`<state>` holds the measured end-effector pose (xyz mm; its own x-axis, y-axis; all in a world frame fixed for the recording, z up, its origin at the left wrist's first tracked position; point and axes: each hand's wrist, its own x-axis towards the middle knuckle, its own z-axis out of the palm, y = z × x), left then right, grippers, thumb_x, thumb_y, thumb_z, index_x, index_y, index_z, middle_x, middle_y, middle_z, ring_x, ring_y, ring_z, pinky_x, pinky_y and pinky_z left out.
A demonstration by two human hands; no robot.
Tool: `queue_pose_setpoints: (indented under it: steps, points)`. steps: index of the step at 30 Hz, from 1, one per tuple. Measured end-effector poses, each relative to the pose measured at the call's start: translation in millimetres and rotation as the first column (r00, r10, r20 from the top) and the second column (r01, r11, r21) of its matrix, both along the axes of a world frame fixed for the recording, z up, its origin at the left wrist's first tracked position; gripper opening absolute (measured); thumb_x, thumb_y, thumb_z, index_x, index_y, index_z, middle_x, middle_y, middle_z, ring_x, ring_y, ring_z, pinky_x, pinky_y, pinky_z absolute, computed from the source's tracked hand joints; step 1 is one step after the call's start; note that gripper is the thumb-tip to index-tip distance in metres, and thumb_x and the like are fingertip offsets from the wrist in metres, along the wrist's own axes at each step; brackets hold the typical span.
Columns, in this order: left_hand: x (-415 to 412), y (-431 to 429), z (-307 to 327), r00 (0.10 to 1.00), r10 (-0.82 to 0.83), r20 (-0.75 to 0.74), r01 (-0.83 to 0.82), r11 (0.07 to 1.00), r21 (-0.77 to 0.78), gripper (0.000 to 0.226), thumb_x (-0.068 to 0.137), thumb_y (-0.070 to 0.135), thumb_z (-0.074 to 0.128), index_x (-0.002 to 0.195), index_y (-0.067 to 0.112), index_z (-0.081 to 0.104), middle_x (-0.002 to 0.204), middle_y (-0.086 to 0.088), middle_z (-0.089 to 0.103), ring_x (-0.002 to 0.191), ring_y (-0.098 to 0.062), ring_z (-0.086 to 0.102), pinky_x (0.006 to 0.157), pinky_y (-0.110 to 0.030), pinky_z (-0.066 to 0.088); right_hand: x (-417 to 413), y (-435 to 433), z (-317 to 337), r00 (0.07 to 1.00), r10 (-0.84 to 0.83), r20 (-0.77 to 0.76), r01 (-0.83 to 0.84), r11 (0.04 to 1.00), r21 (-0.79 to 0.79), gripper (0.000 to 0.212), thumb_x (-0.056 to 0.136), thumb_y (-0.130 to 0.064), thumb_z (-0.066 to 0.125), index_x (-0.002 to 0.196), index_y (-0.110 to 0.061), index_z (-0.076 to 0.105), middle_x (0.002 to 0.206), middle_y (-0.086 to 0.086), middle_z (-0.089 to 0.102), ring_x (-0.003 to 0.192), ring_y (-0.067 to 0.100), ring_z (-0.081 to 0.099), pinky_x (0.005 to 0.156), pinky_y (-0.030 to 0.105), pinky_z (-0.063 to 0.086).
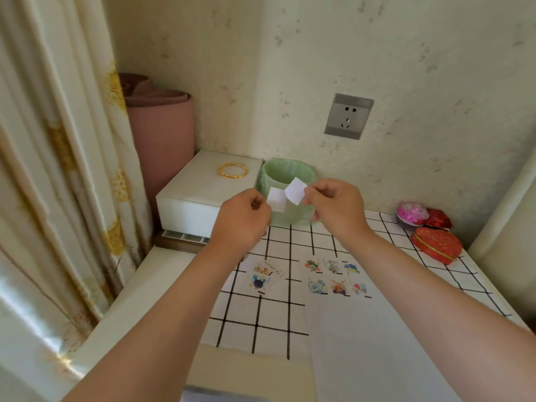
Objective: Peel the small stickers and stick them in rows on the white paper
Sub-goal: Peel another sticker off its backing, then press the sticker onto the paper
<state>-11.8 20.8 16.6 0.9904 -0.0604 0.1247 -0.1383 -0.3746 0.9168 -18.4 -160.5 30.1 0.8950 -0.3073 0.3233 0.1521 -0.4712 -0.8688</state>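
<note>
On the bench [246, 323], the paper [377, 343] carries six stickers [336, 277] in two rows of three, with the pile [264, 275] just left of it. Above, the left hand [240, 224] pinches the left square [277, 199] and the right hand [336, 207] pinches the right square [295, 190]. Which is sticker and which backing I cannot tell. Hold the sticker by one edge only, then start a third row square under the others.

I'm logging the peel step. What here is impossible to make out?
Head view: left white square and right white square show only blank sides, so sticker and backing are indistinguishable.
Head view: sticker pile count, overlapped and too small.
Head view: white paper's near end, cut by the bottom edge.
</note>
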Motion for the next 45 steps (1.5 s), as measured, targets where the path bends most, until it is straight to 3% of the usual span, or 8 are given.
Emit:
queue_pose_setpoints:
  steps: [5,10,15,22,30,38,42,45]
  points:
    - [6,4,0,1.000,0.009,0.009,-0.010,0.999,0.031,0.015,0.089,0.021,0.051,0.078,0.023,0.061,0.073,0.002,0.071,0.069,-0.024,0.070,0.070,-0.046,0.061,56,-1,11,0.987,-0.160,0.000,0.154,0.949,-0.277,0.011,0.085,-0.028,0.068,0.077,-0.026,0.075,0.079,-0.011,0.075,0.072,0.014,0.070,0.070,0.035,0.059]
    - [9,3,2,1.000,0.008,-0.010,-0.008,0.999,0.033,0.015,0.088,0.021,0.051,0.078,0.022,0.061,0.073,-0.001,0.071,0.068,-0.025,0.070,0.069,-0.045,0.061,80,-2,11,0.972,-0.228,-0.058,0.160,0.822,-0.546,0.009,0.089,-0.028,0.068,0.085,-0.027,0.076,0.085,-0.010,0.072,0.087,0.016,0.068,0.065,0.025,0.045]
    - [9,-2,4,1.000,-0.007,-0.019,0.007,1.000,0.028,0.014,0.090,0.019,0.051,0.083,0.015,0.062,0.073,-0.002,0.071,0.063,-0.022,0.070,0.064,-0.041,0.060,80,-8,9,0.981,-0.181,-0.069,0.128,0.875,-0.468,0.009,0.087,-0.032,0.073,0.095,-0.030,0.077,0.095,-0.012,0.074,0.091,0.011,0.068,0.078,0.028,0.054]
    - [1,-28,4,0.986,-0.083,-0.146,0.069,0.993,-0.100,0.015,0.092,0.015,0.049,0.082,0.012,0.060,0.074,-0.006,0.071,0.053,-0.017,0.064,0.052,-0.027,0.054,7,-18,1,0.995,0.060,0.085,-0.015,0.892,-0.451,0.008,0.091,-0.023,0.069,0.095,-0.027,0.074,0.087,-0.021,0.066,0.065,-0.014,0.055,0.067,0.016,0.041]
    - [-27,-76,2,0.908,-0.287,-0.303,0.229,0.950,-0.213,0.018,0.092,0.007,0.046,0.079,0.008,0.057,0.058,-0.004,0.063,0.050,-0.020,0.058,0.049,-0.026,0.045,-63,-57,-28,0.994,0.085,0.075,-0.011,0.734,-0.679,0.018,0.079,-0.037,0.079,0.092,-0.038,0.067,0.099,-0.018,0.060,0.057,-0.007,0.047,0.058,0.014,0.036]
    - [-41,-117,-4,0.803,-0.344,-0.487,0.198,0.924,-0.326,0.017,0.091,0.012,0.046,0.076,0.008,0.052,0.061,-0.007,0.061,0.048,-0.023,0.056,0.052,-0.027,0.044,-75,-92,-45,0.959,0.064,0.277,0.165,0.668,-0.726,0.013,0.079,-0.018,0.081,0.079,-0.027,0.072,0.084,-0.012,0.064,0.052,0.006,0.048,0.045,0.022,0.035]
    - [-43,-127,-7,0.724,-0.445,-0.527,0.186,0.862,-0.472,0.030,0.096,0.026,0.042,0.073,0.009,0.051,0.063,-0.009,0.059,0.051,-0.025,0.055,0.051,-0.027,0.042,-74,-107,-51,0.969,0.063,0.240,0.128,0.700,-0.702,0.012,0.080,-0.018,0.078,0.080,-0.027,0.070,0.086,-0.012,0.063,0.052,0.005,0.047,0.047,0.024,0.039]
    - [-40,-133,-12,0.808,-0.329,-0.489,0.162,0.922,-0.352,0.023,0.097,0.025,0.047,0.085,0.008,0.057,0.069,-0.006,0.062,0.053,-0.022,0.056,0.051,-0.027,0.044,-74,-113,-53,0.998,-0.002,0.070,0.033,0.895,-0.445,0.011,0.084,-0.026,0.078,0.078,-0.031,0.070,0.082,-0.015,0.066,0.056,0.004,0.054,0.056,0.022,0.043]
